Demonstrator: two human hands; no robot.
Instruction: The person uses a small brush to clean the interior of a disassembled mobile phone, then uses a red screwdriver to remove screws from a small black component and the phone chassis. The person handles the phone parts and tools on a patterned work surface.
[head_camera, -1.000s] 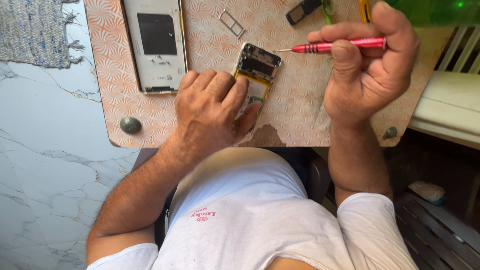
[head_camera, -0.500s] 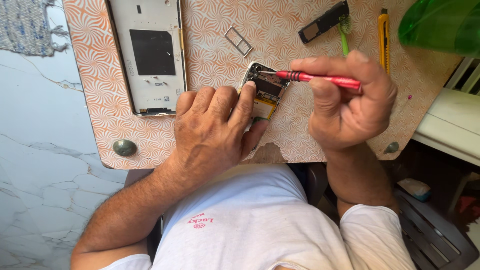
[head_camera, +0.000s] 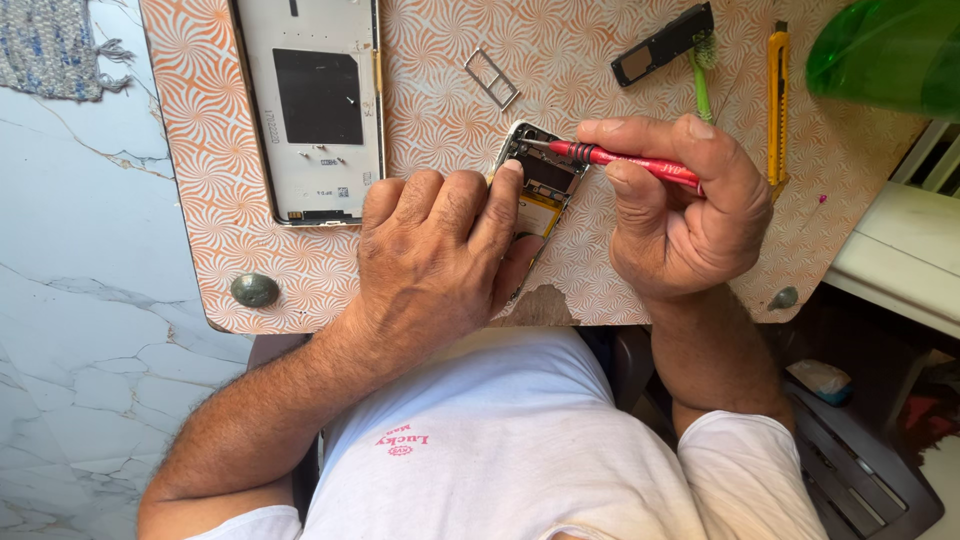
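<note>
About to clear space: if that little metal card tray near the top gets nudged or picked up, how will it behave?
The card tray looks thin and open-framed, so probably very light and easily bent. It lies flat on the patterned table, so it would likely slide rather than roll, and be fiddly to pinch.

You're over a small table (head_camera: 230, 260) with orange swirl-pattern top, chipped at its near edge. White marble floor (head_camera: 90, 380) on your left, fringed rug (head_camera: 60, 45) in the corner. Daylight; possibly a white bench (head_camera: 900, 250) right.

Loose parts and tools on the patterned board
A white back cover (head_camera: 310, 110), metal card tray (head_camera: 492, 78), yellow utility knife (head_camera: 778, 95) and green bottle (head_camera: 885, 55) lie apart.
</note>
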